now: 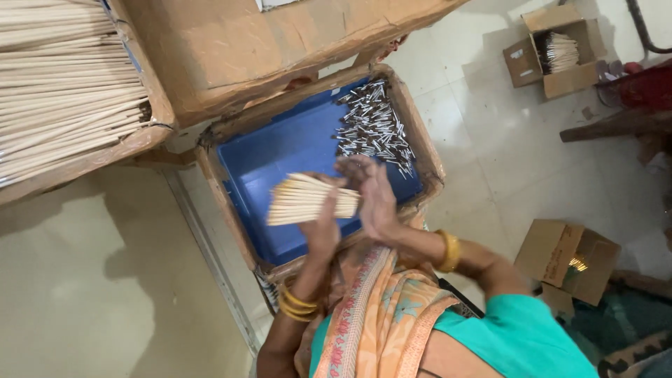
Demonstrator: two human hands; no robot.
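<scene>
Brightness: we see even, soft daylight, brightest on the pale glossy floor tiles (483, 133) to the right of the blue plastic tray (280, 161).
Glare: we find a faint sheen on those tiles and small glints on the heap of shiny metal pieces (374, 129) in the tray's far corner.
Shadows: we note a soft shadow on the beige surface (91, 280) left of the tray.
Blur: we see motion smear on the bundle of pale wooden sticks (308, 199) above the tray and on the left hand (323, 227) and right hand (374, 196) beside it.
Edges: we see lines lean near the corners, away from the tray.
</scene>
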